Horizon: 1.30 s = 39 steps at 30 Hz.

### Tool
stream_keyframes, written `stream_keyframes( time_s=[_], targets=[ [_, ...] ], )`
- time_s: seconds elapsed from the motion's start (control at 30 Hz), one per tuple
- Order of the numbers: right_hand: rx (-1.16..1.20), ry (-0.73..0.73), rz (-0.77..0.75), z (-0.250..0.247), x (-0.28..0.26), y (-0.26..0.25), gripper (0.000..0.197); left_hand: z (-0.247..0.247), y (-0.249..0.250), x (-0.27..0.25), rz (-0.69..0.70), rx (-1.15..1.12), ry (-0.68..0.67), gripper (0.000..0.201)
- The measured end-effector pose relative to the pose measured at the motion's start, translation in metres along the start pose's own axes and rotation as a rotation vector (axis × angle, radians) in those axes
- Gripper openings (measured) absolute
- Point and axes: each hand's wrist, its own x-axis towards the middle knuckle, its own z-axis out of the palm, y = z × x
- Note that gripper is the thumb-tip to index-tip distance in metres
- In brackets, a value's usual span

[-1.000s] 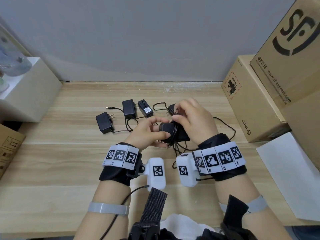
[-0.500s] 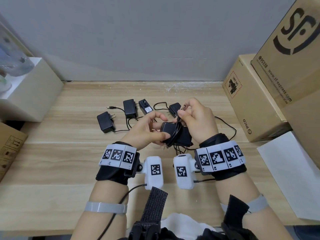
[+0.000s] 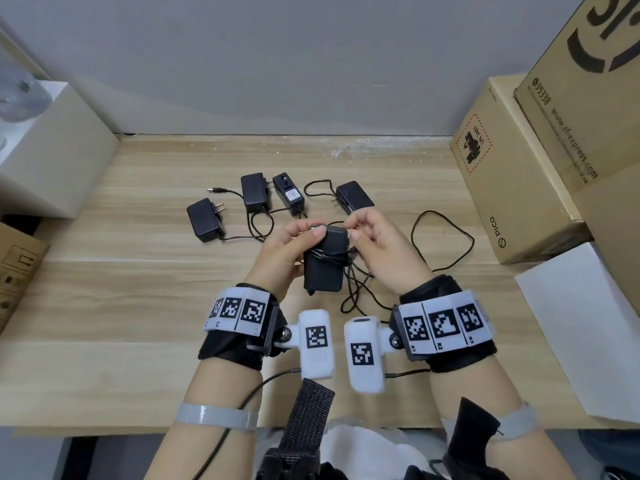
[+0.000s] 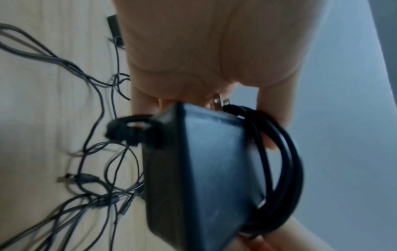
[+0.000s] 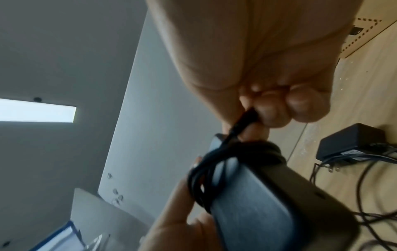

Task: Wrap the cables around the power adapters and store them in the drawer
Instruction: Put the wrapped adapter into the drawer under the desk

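My left hand [image 3: 294, 244] grips a black power adapter [image 3: 323, 261] above the wooden table, thumb on its top end. Several turns of its thin black cable [image 4: 285, 152] circle the adapter's middle. My right hand [image 3: 367, 237] pinches that cable [image 5: 242, 124] just right of the adapter's top; the slack [image 3: 356, 289] hangs down onto the table. Further back lie other black adapters: one at the left [image 3: 202, 220], two side by side [image 3: 254, 192] [image 3: 289, 194], and one at the right [image 3: 355, 195], their cables loose. No drawer is in view.
Brown cardboard boxes [image 3: 512, 174] stack along the right edge, with a white sheet [image 3: 581, 327] in front of them. A white box [image 3: 52, 147] and another carton [image 3: 17, 268] stand at the left. A long cable loop [image 3: 446, 237] trails right of my hands.
The adapter has turned from lying crosswise to standing lengthwise in my left hand. My right hand came round from over it to its right side, still pinching the cable.
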Motion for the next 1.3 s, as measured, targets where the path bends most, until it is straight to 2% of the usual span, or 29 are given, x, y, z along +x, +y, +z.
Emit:
stream_keyframes(
  time_s=[0.13,0.33,0.4,0.53,0.7,0.87,0.97,1.07,1.13,1.3],
  targets=[
    [-0.082,-0.069,0.022,0.011,-0.006,0.009,0.014,-0.004,-0.017,-0.009,-0.014,0.007,0.043,0.022],
    [-0.104,-0.364,0.004,0.043,-0.008,0.017,0.03,-0.032,-0.037,-0.04,0.006,-0.023,0.244,0.026],
    [-0.126,-0.438,-0.001,0.061,-0.008,0.018,0.029,-0.045,-0.046,-0.057,0.005,-0.053,0.324,0.027],
    [-0.068,-0.589,0.004,0.11,-0.016,0.016,0.024,-0.072,-0.06,-0.099,0.013,-0.106,0.494,0.015],
    [-0.088,-0.763,-0.021,0.175,-0.044,0.011,0.019,-0.111,-0.085,-0.162,0.034,-0.174,0.696,0.021],
    [-0.134,-0.936,-0.006,0.248,-0.09,0.019,0.02,-0.152,-0.134,-0.23,0.038,-0.278,0.855,0.018],
    [-0.187,-1.045,0.013,0.302,-0.119,0.043,0.012,-0.18,-0.179,-0.275,0.015,-0.267,0.971,0.018],
    [-0.204,-1.072,0.116,0.353,-0.144,0.079,0.007,-0.207,-0.229,-0.315,-0.071,-0.271,1.156,0.023],
    [-0.231,-1.067,0.198,0.385,-0.158,0.107,0.013,-0.222,-0.261,-0.34,-0.147,-0.225,1.298,0.03],
    [-0.339,-0.965,0.346,0.46,-0.178,0.165,0.021,-0.256,-0.339,-0.39,-0.364,-0.026,1.58,0.072]
  ],
)
